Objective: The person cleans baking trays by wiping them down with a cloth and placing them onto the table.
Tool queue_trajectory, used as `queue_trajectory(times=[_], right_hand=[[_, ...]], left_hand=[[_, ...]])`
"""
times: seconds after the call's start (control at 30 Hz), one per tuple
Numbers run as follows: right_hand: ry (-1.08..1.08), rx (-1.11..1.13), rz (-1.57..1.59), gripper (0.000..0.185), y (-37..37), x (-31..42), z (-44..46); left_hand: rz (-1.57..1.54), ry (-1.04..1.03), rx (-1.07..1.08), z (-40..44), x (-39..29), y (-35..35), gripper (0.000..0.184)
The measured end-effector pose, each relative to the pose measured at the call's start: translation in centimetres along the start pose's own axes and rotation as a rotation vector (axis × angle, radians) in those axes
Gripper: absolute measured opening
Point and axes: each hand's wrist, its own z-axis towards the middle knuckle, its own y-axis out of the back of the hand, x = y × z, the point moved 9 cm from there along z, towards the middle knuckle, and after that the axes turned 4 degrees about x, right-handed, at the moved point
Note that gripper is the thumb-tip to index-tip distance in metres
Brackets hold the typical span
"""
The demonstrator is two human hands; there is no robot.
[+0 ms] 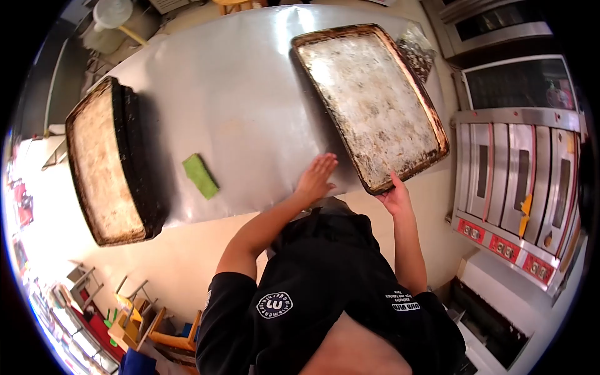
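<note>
A worn baking tray point(378, 94) with browned rims lies at the right of the metal table. My right hand point(395, 197) grips its near corner, thumb over the rim and the other fingers underneath, mostly hidden. My left hand point(317, 177) is open, fingers stretched out, over the table's near edge just left of that tray. It holds nothing. Further left a green cloth or scouring pad point(201, 176) lies on the metal surface.
More baking trays point(103, 165), stacked, stand at the left end of the metal table point(231, 119). A clear bag of dark bits point(415, 53) sits behind the right tray. A deck oven point(519, 187) is to the right. Chairs point(175, 337) stand at lower left.
</note>
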Motion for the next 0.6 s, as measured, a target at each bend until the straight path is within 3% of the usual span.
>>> queue_trajectory(times=[0.13, 0.27, 0.3, 0.37, 0.5, 0.6], right_hand=[[-0.098, -0.008, 0.112, 0.055, 2.8, -1.8, 3.4], [-0.178, 0.129, 0.122, 0.056, 3.6, -4.0, 5.0], [-0.123, 0.233, 0.010, 0.062, 2.1, -4.0, 4.2], [-0.133, -0.056, -0.417, 0.074, 6.7, -3.2, 3.8], [0.384, -0.314, -1.248, 0.061, 3.5, 3.8, 0.5], [0.786, -0.064, -1.183, 0.047, -5.7, 2.9, 0.9]], left_hand=[[0.054, 0.212, -0.101, -3.8, 7.6, 5.7, 0.080], [0.054, 0.260, -0.147, -7.7, 8.7, 10.6, 0.073], [0.008, 0.370, -0.207, -10.2, 9.5, 12.1, 0.073], [-0.097, 0.549, -0.356, -14.0, 9.0, 14.7, 0.072], [-0.432, 0.989, -0.894, -26.8, 9.7, 14.7, 0.047], [-0.620, 1.340, -1.082, -37.1, 11.2, 12.4, 0.027]])
